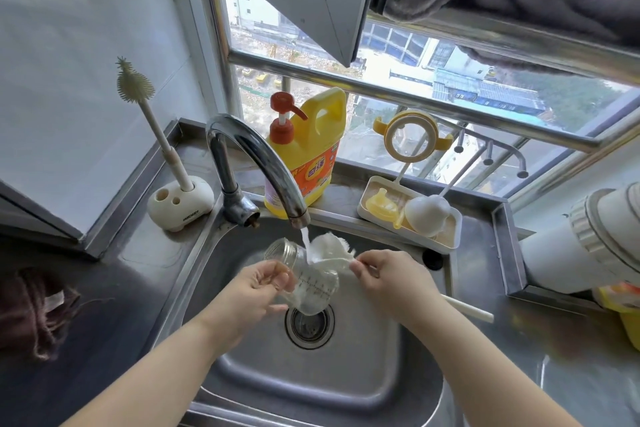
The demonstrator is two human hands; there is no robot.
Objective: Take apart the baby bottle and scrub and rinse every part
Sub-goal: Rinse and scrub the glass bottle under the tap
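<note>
My left hand (263,282) grips the clear glass baby bottle (306,279), tilted with its open mouth up and to the left, over the sink drain (309,324). My right hand (379,276) holds a white bottle brush (330,248) by its handle, and the handle's end juts out behind my wrist. Water runs from the tap (273,177) onto the brush head beside the bottle. On a drying tray (446,246) lie a yellow spout, a straw and a white cap. The handled collar ring (410,137) hangs on a peg above the tray.
A yellow dish soap pump bottle (306,149) stands behind the tap. A silicone brush (138,87) sits upright in a white stand at the left. A dark cloth (38,312) lies on the left counter. A white appliance (585,239) stands at the right.
</note>
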